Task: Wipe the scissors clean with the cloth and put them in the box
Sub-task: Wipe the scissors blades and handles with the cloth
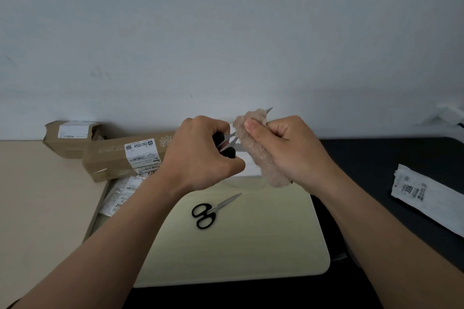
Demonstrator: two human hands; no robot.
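Wiping is in hand: fingers of my left hand (200, 155) clench the handles of the scissors (229, 152) above the desk (37, 195), those of my right hand (283, 148) pinch the cloth (261, 158) round the blades, and next, I judge, it must slide to the tip.

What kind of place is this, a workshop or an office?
Probably a desk in a home or small office, against a plain wall. Labelled cardboard shipping boxes and a white mailer bag lie on either side of a pale desk mat.
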